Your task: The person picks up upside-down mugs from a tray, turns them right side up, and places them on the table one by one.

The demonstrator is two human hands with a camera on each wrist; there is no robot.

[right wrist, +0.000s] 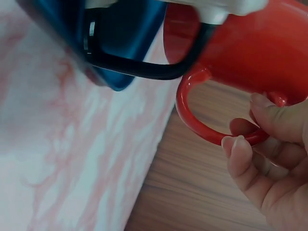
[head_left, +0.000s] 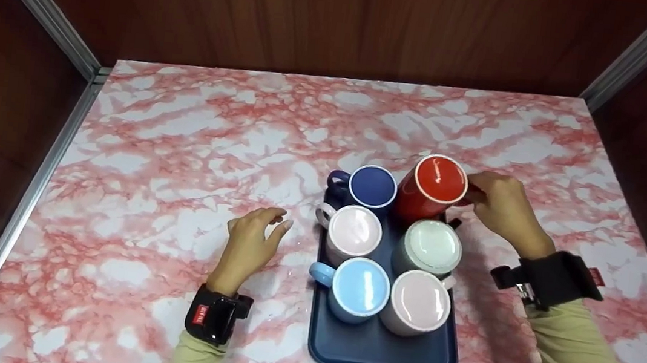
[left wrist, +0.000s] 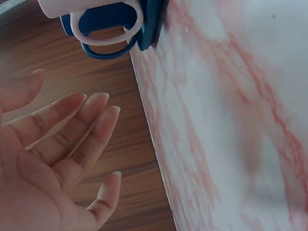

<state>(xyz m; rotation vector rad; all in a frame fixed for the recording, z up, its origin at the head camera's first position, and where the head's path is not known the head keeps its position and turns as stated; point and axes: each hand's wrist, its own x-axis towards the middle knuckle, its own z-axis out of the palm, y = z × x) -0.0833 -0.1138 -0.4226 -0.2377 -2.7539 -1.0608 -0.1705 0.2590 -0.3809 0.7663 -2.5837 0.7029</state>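
The right hand (head_left: 500, 206) pinches the looped handle (right wrist: 192, 121) of the glossy red cylindrical mug (head_left: 438, 182), at one o'clock of the dark-blue rectangular tray (head_left: 383, 354). The left hand (head_left: 250, 243) (thumb and fingers parted) hangs at nine o'clock.

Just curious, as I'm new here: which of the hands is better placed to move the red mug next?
Probably the right hand: it grips the handle of the red mug. The left hand is across the tray, holding nothing.
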